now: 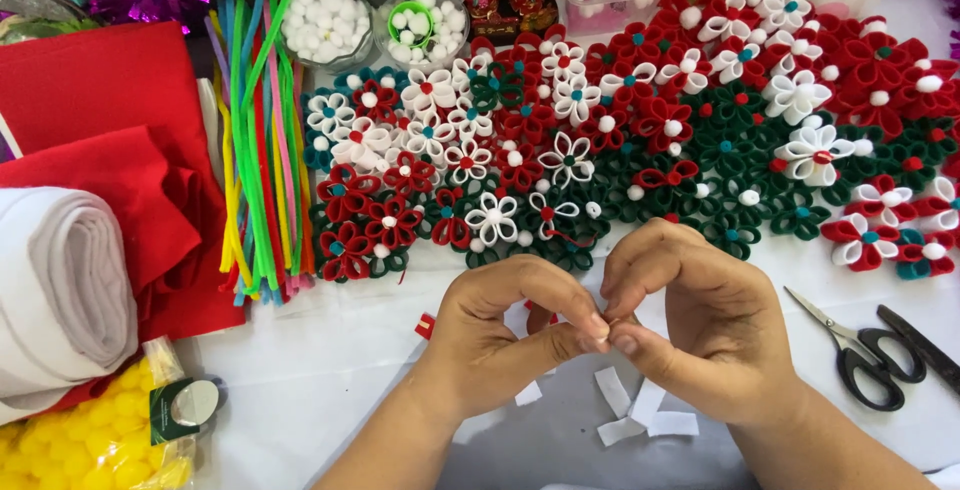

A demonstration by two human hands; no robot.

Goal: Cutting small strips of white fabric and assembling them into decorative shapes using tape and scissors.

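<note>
Left hand (490, 335) and right hand (700, 325) fingertips pinched together on something too small to tell, felt flowers (620, 140) behind

A single head-worn camera looks steeply down from close above the bench (300, 390), facing toward 12 o'clock; the hands enter from 6 o'clock, near the lens.

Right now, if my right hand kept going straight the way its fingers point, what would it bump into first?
The right hand points left, fingertips pinched against those of the left hand, so it would meet that hand at once. What they pinch is too small to tell.
</note>
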